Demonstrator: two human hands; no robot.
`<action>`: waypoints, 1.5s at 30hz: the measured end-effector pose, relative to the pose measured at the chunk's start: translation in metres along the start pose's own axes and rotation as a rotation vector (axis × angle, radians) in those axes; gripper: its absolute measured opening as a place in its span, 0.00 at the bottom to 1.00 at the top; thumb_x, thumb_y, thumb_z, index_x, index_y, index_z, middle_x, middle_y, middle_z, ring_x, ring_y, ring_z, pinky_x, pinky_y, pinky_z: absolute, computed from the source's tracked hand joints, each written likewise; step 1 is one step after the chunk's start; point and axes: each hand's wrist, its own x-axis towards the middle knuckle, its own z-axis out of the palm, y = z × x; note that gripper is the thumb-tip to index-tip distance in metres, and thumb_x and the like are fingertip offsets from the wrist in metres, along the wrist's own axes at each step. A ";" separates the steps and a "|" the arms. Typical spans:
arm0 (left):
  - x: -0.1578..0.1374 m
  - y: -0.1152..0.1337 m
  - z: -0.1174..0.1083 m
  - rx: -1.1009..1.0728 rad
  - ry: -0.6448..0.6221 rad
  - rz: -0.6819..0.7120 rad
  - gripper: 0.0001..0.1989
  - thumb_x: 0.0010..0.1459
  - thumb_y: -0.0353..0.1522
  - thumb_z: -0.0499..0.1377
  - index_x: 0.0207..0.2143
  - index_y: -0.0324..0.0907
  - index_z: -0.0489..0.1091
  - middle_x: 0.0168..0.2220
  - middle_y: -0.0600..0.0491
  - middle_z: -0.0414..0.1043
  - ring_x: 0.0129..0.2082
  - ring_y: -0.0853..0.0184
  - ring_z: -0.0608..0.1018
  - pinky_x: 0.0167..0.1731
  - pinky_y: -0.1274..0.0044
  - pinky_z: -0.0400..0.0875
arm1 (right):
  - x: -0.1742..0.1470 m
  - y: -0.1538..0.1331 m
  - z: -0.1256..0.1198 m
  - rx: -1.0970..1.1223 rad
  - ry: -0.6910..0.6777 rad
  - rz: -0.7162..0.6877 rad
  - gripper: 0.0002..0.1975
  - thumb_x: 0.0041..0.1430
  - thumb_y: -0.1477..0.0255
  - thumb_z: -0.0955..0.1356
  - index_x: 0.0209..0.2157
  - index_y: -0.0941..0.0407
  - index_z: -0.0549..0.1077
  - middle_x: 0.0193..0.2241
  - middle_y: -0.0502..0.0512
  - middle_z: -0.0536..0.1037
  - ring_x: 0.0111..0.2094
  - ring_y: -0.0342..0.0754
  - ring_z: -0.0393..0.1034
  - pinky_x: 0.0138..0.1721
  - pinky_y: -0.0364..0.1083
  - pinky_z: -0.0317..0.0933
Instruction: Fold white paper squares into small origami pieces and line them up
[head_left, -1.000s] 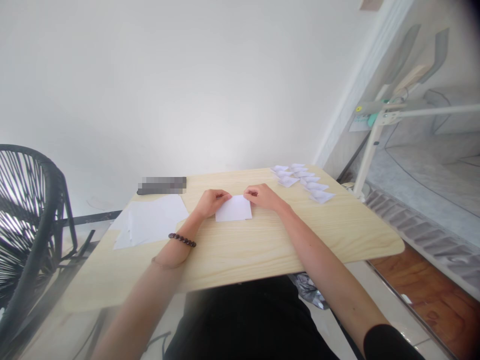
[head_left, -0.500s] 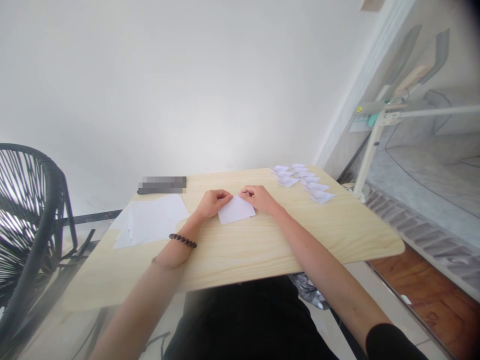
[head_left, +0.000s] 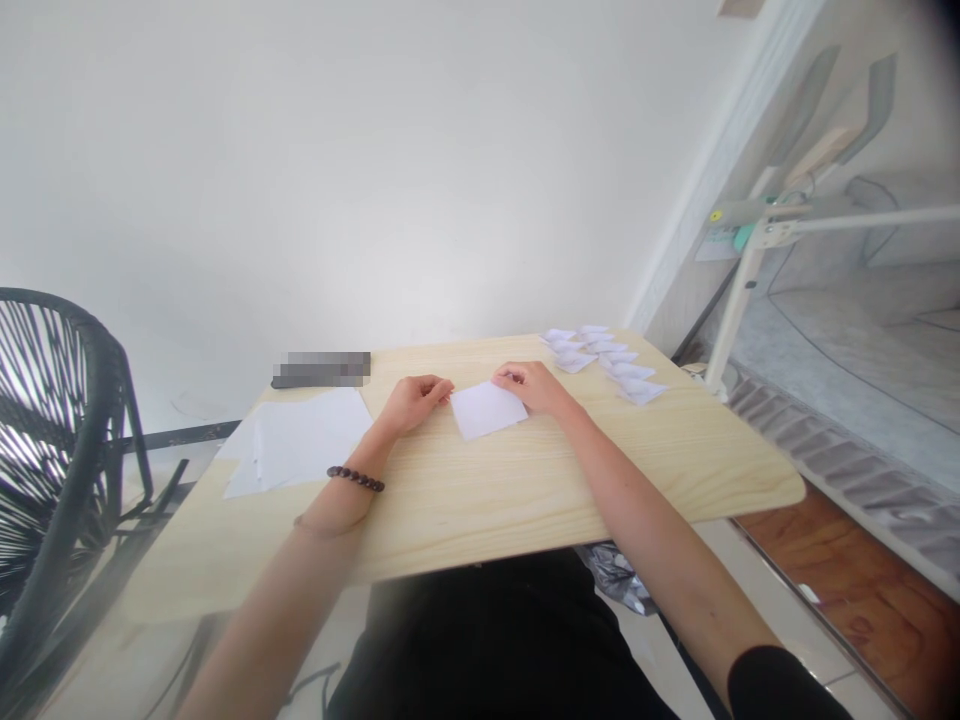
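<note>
A small folded sheet of white paper [head_left: 487, 410] lies at a slant on the table in front of me. My right hand [head_left: 526, 384] pinches its far right edge, fingers curled and thumb against the paper. At the paper's left corner is my left hand [head_left: 417, 402], its thumb and forefinger pressed together on that corner. A dark beaded bracelet [head_left: 355, 478] circles my left wrist. Several folded white paper pieces [head_left: 637, 388] sit in overlapping rows at the table's far right.
Larger white sheets [head_left: 307, 435] lie on the left of the pale wooden table [head_left: 465, 520]. Behind them is a dark, pixelated object [head_left: 321, 372]. A black woven chair [head_left: 67, 430] stands at the left, and a white metal frame [head_left: 739, 310] at the right.
The paper has shifted right and turned. My left hand has moved left, from the paper's far edge to its left corner. My right hand has gone slightly right with the paper.
</note>
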 end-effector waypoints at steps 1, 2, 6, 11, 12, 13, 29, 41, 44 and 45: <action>0.000 0.003 0.002 -0.001 -0.004 0.018 0.22 0.51 0.46 0.49 0.32 0.38 0.72 0.30 0.51 0.74 0.28 0.67 0.72 0.28 0.79 0.64 | 0.001 -0.004 0.006 -0.002 -0.002 -0.001 0.12 0.53 0.67 0.61 0.28 0.58 0.72 0.27 0.50 0.74 0.25 0.41 0.63 0.27 0.39 0.53; -0.001 0.005 0.004 -0.006 -0.023 0.035 0.22 0.51 0.46 0.49 0.33 0.38 0.72 0.30 0.51 0.74 0.29 0.67 0.72 0.27 0.79 0.64 | 0.002 -0.007 0.012 -0.006 -0.007 -0.002 0.12 0.53 0.67 0.61 0.29 0.58 0.72 0.26 0.50 0.74 0.25 0.40 0.62 0.26 0.39 0.53; -0.001 0.009 0.008 0.007 -0.078 0.076 0.21 0.50 0.46 0.51 0.32 0.38 0.72 0.30 0.51 0.74 0.28 0.67 0.72 0.26 0.79 0.64 | 0.004 -0.017 0.026 -0.013 0.016 -0.032 0.11 0.53 0.68 0.61 0.28 0.59 0.72 0.25 0.50 0.74 0.23 0.39 0.61 0.27 0.39 0.53; 0.000 0.008 0.005 0.046 -0.083 0.090 0.20 0.50 0.45 0.51 0.31 0.39 0.74 0.30 0.52 0.75 0.27 0.66 0.73 0.26 0.79 0.64 | 0.001 -0.016 0.015 0.011 -0.065 -0.009 0.09 0.51 0.71 0.61 0.27 0.58 0.72 0.25 0.49 0.74 0.26 0.40 0.64 0.28 0.39 0.55; 0.000 0.008 0.004 0.054 -0.084 0.087 0.20 0.50 0.45 0.51 0.31 0.39 0.74 0.30 0.52 0.75 0.28 0.66 0.73 0.26 0.79 0.64 | 0.000 -0.015 0.012 0.021 -0.079 0.015 0.09 0.50 0.71 0.61 0.26 0.58 0.72 0.25 0.49 0.74 0.26 0.41 0.65 0.28 0.39 0.55; 0.000 0.008 0.004 0.060 -0.085 0.083 0.20 0.50 0.45 0.51 0.31 0.39 0.74 0.30 0.52 0.75 0.28 0.65 0.73 0.26 0.79 0.64 | 0.000 -0.014 0.009 0.031 -0.093 0.045 0.09 0.50 0.71 0.61 0.26 0.59 0.72 0.24 0.50 0.74 0.26 0.41 0.66 0.28 0.39 0.56; 0.003 -0.003 0.004 0.016 -0.022 0.054 0.19 0.50 0.44 0.52 0.35 0.39 0.72 0.33 0.50 0.74 0.30 0.66 0.73 0.29 0.78 0.65 | 0.001 -0.003 0.027 0.213 0.015 0.159 0.13 0.50 0.63 0.64 0.32 0.59 0.71 0.29 0.52 0.75 0.28 0.43 0.68 0.27 0.40 0.60; 0.002 -0.016 0.002 0.531 -0.010 0.224 0.17 0.55 0.41 0.48 0.43 0.50 0.69 0.46 0.49 0.63 0.43 0.59 0.66 0.44 0.65 0.57 | 0.002 -0.003 0.036 -0.266 0.042 -0.037 0.12 0.54 0.74 0.62 0.39 0.54 0.73 0.33 0.53 0.74 0.32 0.43 0.66 0.35 0.42 0.57; 0.004 -0.020 -0.001 0.544 -0.020 0.234 0.17 0.55 0.41 0.48 0.43 0.48 0.70 0.42 0.48 0.65 0.41 0.60 0.66 0.43 0.67 0.58 | 0.000 -0.005 0.035 -0.308 -0.002 -0.125 0.15 0.55 0.76 0.61 0.44 0.51 0.70 0.39 0.53 0.73 0.41 0.45 0.64 0.40 0.44 0.57; 0.005 -0.022 -0.002 0.543 -0.029 0.245 0.18 0.55 0.41 0.48 0.43 0.48 0.70 0.40 0.48 0.65 0.40 0.61 0.67 0.43 0.68 0.59 | 0.000 -0.005 0.035 -0.315 -0.016 -0.150 0.16 0.55 0.76 0.61 0.45 0.50 0.70 0.40 0.52 0.73 0.42 0.45 0.63 0.41 0.44 0.57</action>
